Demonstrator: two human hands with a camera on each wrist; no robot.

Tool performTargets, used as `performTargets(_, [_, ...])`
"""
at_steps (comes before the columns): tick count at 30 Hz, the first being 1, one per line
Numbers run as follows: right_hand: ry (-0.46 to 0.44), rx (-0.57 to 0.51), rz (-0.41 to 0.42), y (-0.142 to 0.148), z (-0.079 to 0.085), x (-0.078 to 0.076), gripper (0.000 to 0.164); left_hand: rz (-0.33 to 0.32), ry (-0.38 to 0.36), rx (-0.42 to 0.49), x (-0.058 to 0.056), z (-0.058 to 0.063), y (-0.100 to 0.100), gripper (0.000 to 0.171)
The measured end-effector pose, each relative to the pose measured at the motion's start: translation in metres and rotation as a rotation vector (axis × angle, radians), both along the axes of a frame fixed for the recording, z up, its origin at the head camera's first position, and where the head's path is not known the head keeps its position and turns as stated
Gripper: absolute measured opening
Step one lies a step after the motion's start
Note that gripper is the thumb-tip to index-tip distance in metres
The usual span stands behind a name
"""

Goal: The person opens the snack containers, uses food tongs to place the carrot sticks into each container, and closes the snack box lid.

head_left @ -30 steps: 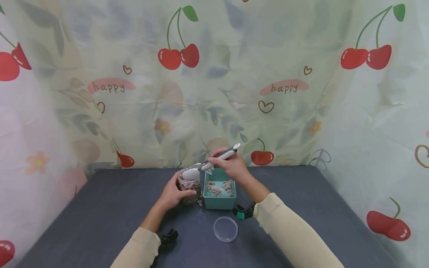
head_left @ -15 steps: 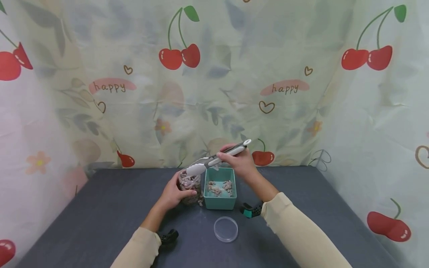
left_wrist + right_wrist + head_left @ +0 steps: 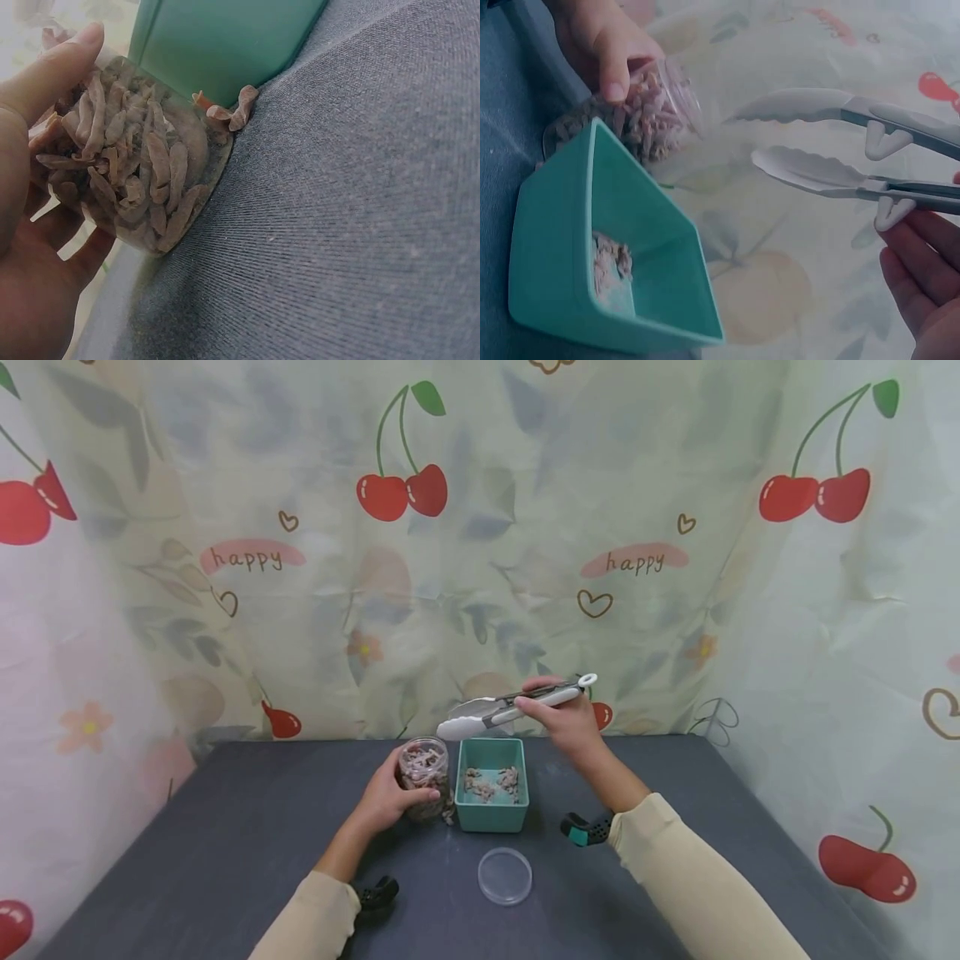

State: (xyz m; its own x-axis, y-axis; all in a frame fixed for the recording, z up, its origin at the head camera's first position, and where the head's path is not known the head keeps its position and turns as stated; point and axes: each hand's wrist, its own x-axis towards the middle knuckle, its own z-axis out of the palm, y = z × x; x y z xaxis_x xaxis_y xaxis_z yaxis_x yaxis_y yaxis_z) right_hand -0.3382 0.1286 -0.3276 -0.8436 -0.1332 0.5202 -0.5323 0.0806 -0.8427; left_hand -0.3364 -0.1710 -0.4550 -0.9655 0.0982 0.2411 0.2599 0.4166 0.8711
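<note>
A clear jar filled with greyish-brown shrivelled strips stands upright on the table, its mouth uncovered. My left hand grips it round the side, thumb in front, as the left wrist view also shows. White-and-grey tongs are held by my right hand above the teal bin. In the right wrist view the tongs' scalloped tips stand apart with nothing between them. Small heaps of the strips lie on the bin's floor, right of the jar.
A round clear lid lies flat on the dark table in front of the bin. Loose strips lie between the jar and the bin. A patterned curtain hangs behind the table and at both sides.
The tongs have lifted out of the jar's mouth and moved right, over the bin's back edge, with my right hand. My left hand and the jar have stayed put.
</note>
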Motion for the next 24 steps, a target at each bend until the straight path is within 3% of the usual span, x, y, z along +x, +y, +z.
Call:
performTargets(12, [-0.018, 0.01, -0.075, 0.031, -0.011, -0.002, 0.033, 0.005, 0.001, 0.004, 0.0, 0.0, 0.001, 0.09])
performTargets(19, [-0.018, 0.003, -0.11, 0.04, -0.006, 0.015, 0.035, 0.005, 0.007, 0.001, 0.0, 0.0, 0.001, 0.091])
performTargets(24, [-0.044, 0.008, -0.14, 0.047, -0.012, 0.017, 0.037, 0.006, -0.004, -0.001, 0.0, 0.0, 0.001, 0.09])
